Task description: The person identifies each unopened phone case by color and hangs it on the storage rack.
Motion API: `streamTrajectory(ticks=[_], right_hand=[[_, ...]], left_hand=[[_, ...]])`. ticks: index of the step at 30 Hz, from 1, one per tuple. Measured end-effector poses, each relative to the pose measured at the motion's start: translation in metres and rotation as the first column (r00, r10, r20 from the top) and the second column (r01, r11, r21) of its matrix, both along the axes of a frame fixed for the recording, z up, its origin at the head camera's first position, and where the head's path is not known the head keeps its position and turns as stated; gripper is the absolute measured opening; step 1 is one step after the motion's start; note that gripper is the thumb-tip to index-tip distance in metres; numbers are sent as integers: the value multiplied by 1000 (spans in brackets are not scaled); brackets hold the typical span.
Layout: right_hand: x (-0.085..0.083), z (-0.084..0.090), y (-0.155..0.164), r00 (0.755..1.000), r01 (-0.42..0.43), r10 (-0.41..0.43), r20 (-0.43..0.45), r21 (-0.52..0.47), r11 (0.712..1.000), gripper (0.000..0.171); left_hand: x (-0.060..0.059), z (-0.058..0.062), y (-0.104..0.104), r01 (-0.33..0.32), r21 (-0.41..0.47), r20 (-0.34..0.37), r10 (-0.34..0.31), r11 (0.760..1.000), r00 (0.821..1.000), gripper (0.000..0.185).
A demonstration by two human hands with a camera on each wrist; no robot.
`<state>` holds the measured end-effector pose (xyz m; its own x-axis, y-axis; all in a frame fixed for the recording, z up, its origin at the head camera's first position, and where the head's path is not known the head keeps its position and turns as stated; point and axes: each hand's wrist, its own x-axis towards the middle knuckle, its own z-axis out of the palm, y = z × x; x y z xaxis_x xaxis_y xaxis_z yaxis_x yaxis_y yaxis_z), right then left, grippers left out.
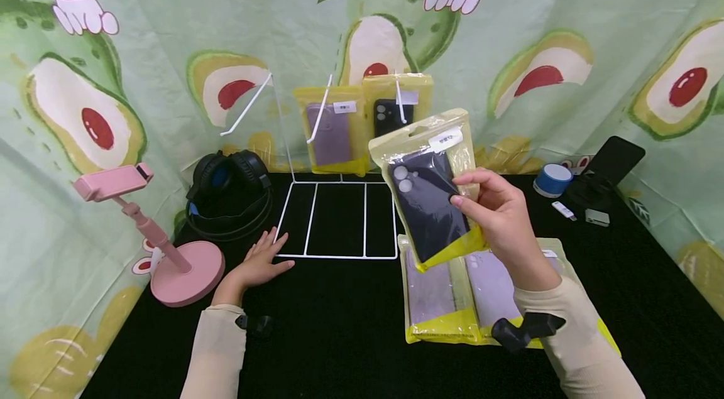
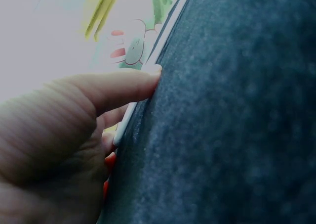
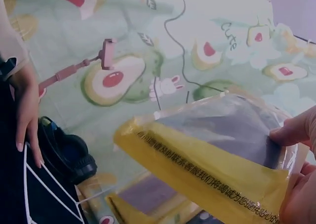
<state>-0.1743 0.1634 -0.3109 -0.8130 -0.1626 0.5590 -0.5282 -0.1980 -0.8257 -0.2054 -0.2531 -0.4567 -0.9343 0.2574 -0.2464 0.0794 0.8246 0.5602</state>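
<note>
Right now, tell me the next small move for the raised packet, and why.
Probably lift the packet toward the rack's empty left hook: the right hand grips it, its hang hole is up, and the left hand steadies the base.

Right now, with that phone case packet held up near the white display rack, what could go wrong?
The right hand pinches the dark case packet only along one edge, so it might slip and drop onto the packets lying on the table.

The wire rack looks light; the left hand rests flat at its base corner, perhaps not steadying it much.

Two packets already hang on hooks, so a careless reach could knock them.
</note>
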Motion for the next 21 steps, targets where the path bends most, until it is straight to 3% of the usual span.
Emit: streamTrajectory(ticks=[7, 14, 21], right_hand=[[-22, 0, -16, 992, 53, -51, 115, -9, 999, 27], [-42, -10, -26, 986, 103, -102, 132, -4, 995, 33], [-79, -11, -38, 956, 205, -213, 199, 60, 977, 23]], left_hand=[[0, -1, 1, 6, 0, -11, -6, 1000, 1000, 69], [0, -2, 0, 10, -2, -1, -10, 1000, 1000, 71], [0, -1, 0, 7, 3, -4, -7, 1000, 1000, 71]])
